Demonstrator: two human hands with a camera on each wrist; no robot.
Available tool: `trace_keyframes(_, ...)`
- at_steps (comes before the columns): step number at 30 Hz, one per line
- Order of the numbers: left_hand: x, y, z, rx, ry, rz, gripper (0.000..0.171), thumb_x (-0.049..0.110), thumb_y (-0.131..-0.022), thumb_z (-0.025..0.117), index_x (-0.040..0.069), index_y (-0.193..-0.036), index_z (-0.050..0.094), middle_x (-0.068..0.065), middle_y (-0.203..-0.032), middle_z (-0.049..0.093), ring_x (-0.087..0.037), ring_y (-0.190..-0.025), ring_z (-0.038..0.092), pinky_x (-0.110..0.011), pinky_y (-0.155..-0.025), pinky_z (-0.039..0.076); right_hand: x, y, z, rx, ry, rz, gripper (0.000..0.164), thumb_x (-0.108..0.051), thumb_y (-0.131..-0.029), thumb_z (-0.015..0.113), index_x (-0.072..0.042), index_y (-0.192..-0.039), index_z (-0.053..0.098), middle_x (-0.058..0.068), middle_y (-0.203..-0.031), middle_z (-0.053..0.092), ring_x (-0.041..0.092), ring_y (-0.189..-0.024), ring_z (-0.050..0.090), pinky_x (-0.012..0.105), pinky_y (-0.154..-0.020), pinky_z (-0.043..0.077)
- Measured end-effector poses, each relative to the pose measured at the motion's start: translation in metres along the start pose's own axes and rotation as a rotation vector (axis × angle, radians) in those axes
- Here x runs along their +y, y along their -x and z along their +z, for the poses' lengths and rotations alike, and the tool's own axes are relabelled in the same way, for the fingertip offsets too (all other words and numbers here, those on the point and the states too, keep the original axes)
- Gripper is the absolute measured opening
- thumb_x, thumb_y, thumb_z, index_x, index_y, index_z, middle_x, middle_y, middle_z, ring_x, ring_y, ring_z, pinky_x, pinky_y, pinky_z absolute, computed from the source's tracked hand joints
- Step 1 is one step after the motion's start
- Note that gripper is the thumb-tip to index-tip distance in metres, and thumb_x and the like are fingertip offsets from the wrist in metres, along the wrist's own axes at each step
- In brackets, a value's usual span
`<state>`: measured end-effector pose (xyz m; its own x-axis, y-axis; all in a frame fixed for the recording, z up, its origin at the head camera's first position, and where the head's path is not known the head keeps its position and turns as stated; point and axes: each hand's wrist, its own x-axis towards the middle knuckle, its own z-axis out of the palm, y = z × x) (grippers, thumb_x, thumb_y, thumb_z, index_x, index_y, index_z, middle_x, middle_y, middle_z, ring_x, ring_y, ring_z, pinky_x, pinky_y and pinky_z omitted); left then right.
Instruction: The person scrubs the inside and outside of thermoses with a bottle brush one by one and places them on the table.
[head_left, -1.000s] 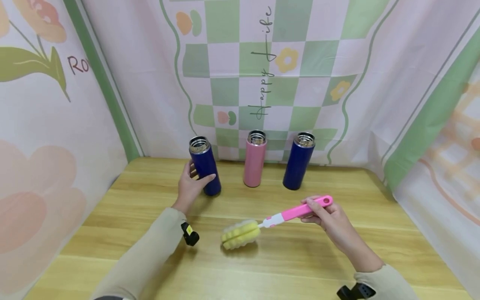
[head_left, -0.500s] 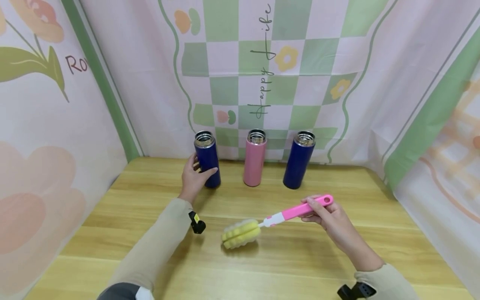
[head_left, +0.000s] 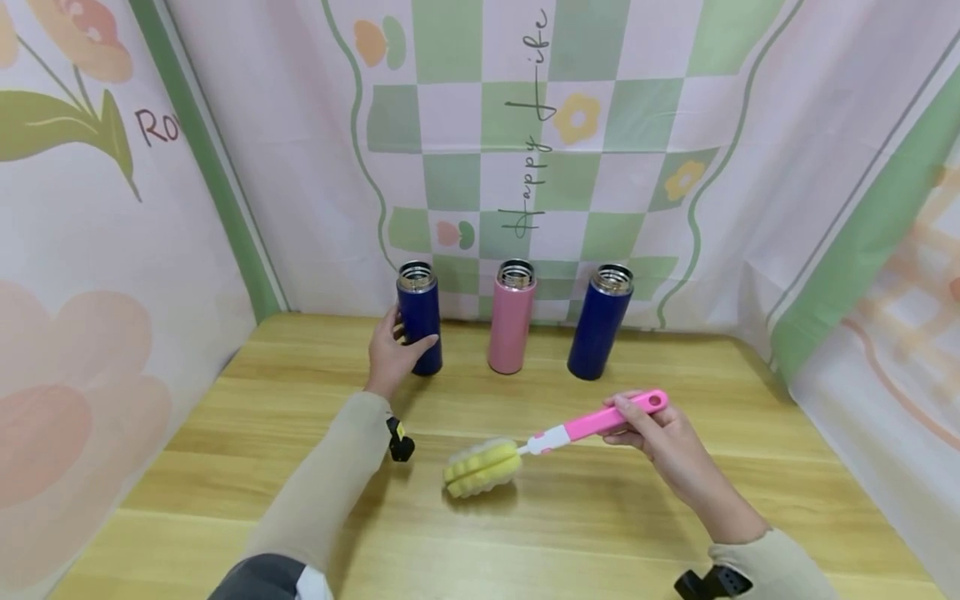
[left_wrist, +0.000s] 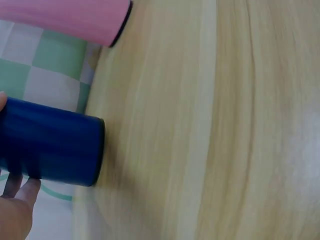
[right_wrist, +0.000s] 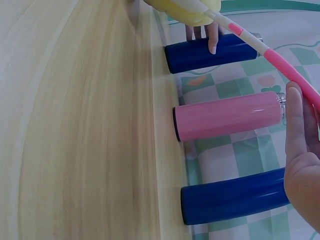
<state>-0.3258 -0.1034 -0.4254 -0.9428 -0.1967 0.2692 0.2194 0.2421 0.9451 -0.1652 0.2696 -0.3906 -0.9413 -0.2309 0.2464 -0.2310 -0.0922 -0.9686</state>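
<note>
My left hand point(head_left: 392, 357) grips a lidless dark blue bottle point(head_left: 422, 312) from its left side, thumb across the front. The bottle stands upright at the back left of the table; in the left wrist view its base point(left_wrist: 97, 152) meets the wood. My right hand point(head_left: 652, 429) holds the pink handle point(head_left: 600, 422) of a bottle brush, thumb on top. The brush's yellow sponge head point(head_left: 482, 468) points left, low over the table's middle. A pink bottle point(head_left: 510, 325) and a second blue bottle point(head_left: 598, 329), both lidless, stand upright to the right of the gripped one.
The three bottles form a row along the back edge of the wooden table point(head_left: 525, 542). Right behind them hangs a green and white checked cloth point(head_left: 450, 117). More printed cloth point(head_left: 97, 317) encloses the left and right sides.
My left hand has set the left blue bottle from a tilt to upright, shifting it back and slightly right in line with the others. The right hand and brush have stayed still.
</note>
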Motion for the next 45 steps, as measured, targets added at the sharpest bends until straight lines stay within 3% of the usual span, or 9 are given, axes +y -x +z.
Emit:
trace_keyframes(7,-0.007,-0.002,0.000,-0.038,-0.108,0.120,0.089,0.020,-0.085,0.082,0.006,-0.156,0.031,-0.021,-0.144,0.045,-0.039,-0.127,0.051,-0.052,-0.104,0.043,0.001,0.003,-0.004,0.018,0.020,-0.005,0.023,-0.009,-0.106,0.048,-0.008,-0.109,0.071,0.008,-0.100,0.072,0.016,-0.085,0.071,0.032,-0.080,0.057)
trace_keyframes(22,-0.002,0.004,0.002,-0.055,-0.094,0.022,0.081,0.021,-0.091,0.076,0.005,-0.156,0.030,-0.019,-0.153,0.040,-0.041,-0.135,0.044,-0.051,-0.108,0.039,-0.001,0.003,-0.007,0.014,-0.010,-0.032,0.025,-0.006,-0.106,0.047,-0.007,-0.107,0.073,0.009,-0.101,0.072,0.017,-0.085,0.072,0.032,-0.079,0.056)
trace_keyframes(28,0.002,0.010,0.004,0.038,-0.022,-0.019,0.080,0.016,-0.086,0.078,0.003,-0.152,0.034,-0.024,-0.142,0.041,-0.040,-0.129,0.045,-0.049,-0.107,0.039,-0.003,0.004,-0.010,0.024,-0.006,-0.029,0.026,-0.006,-0.106,0.047,-0.008,-0.107,0.073,0.009,-0.101,0.072,0.017,-0.084,0.072,0.032,-0.079,0.056)
trace_keyframes(33,0.004,0.014,0.010,0.146,0.064,-0.064,0.073,0.013,-0.083,0.079,0.007,-0.145,0.039,-0.020,-0.131,0.043,-0.034,-0.119,0.048,-0.048,-0.101,0.042,-0.005,0.004,-0.013,0.038,-0.004,-0.026,0.025,-0.007,-0.106,0.048,-0.008,-0.107,0.073,0.009,-0.101,0.072,0.017,-0.083,0.072,0.032,-0.079,0.056)
trace_keyframes(39,0.013,0.021,0.023,0.244,0.174,0.043,0.058,0.002,-0.080,0.077,-0.001,-0.128,0.046,-0.013,-0.111,0.049,-0.028,-0.098,0.054,-0.041,-0.091,0.045,-0.007,0.005,-0.013,0.034,-0.004,-0.030,0.026,-0.007,-0.106,0.047,-0.007,-0.107,0.073,0.009,-0.101,0.072,0.017,-0.083,0.072,0.032,-0.079,0.056)
trace_keyframes(42,0.018,0.025,0.030,0.232,0.211,0.119,0.049,-0.003,-0.079,0.077,-0.001,-0.121,0.051,-0.010,-0.101,0.053,-0.025,-0.089,0.056,-0.034,-0.083,0.048,-0.008,0.005,-0.014,0.034,-0.005,-0.032,0.026,-0.007,-0.106,0.047,-0.008,-0.106,0.073,0.008,-0.101,0.072,0.016,-0.083,0.071,0.032,-0.079,0.057)
trace_keyframes(45,0.022,0.028,0.037,0.169,0.200,0.174,0.042,-0.005,-0.078,0.077,0.000,-0.115,0.055,-0.008,-0.095,0.057,-0.023,-0.083,0.060,-0.030,-0.076,0.050,-0.008,0.006,-0.014,0.036,-0.008,-0.030,0.026,-0.007,-0.106,0.047,-0.007,-0.106,0.073,0.008,-0.101,0.072,0.017,-0.083,0.071,0.032,-0.079,0.057)
